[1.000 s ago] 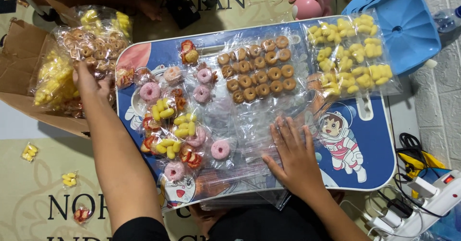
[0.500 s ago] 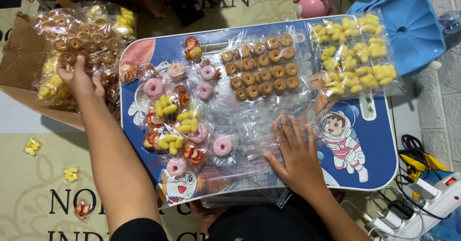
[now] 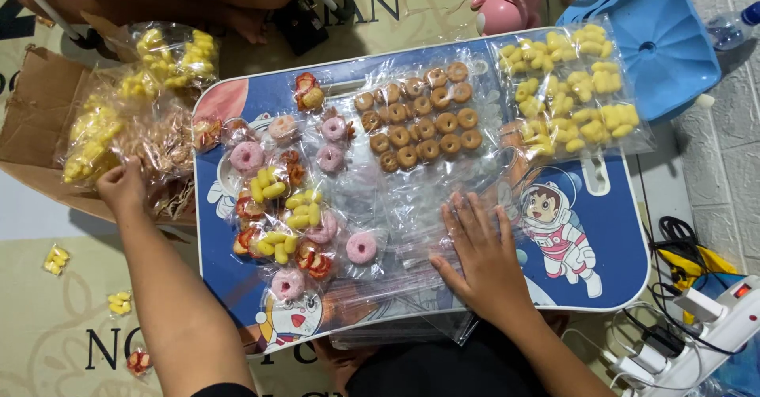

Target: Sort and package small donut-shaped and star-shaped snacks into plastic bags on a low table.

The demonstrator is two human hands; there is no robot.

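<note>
Head view looks straight down on a blue cartoon-printed desk (image 3: 609, 246) with two hands at work. One left hand (image 3: 120, 185) is closed on the lower edge of a big clear bag of snacks (image 3: 131, 120), which lies off the desk's left edge over an open cardboard box (image 3: 32, 120); the bag sits just above and around the fingers, with yellow puffs showing at its top and left. One right hand (image 3: 479, 254) lies flat, fingers spread and open, pressing on a stack of clear plastic sleeves (image 3: 396, 231) in the middle of the desk; it grips nothing.

Just beyond the right hand's fingertips lies one sheet of brown ring snacks (image 3: 419, 116), about seventeen rings in rows. Further off to that hand's right lies one sheet of yellow puffs (image 3: 570, 96), too many to count surely. Between the two hands lie small packets: about seven pink rings, such as the pink ring packet (image 3: 362, 246) just left of the right hand, several yellow puff packets (image 3: 305, 209) and a few red ones. Three small packets lie on the floor mat (image 3: 47, 326) below the left hand. One white power strip (image 3: 704, 326) lies well to the right of the right hand.
</note>
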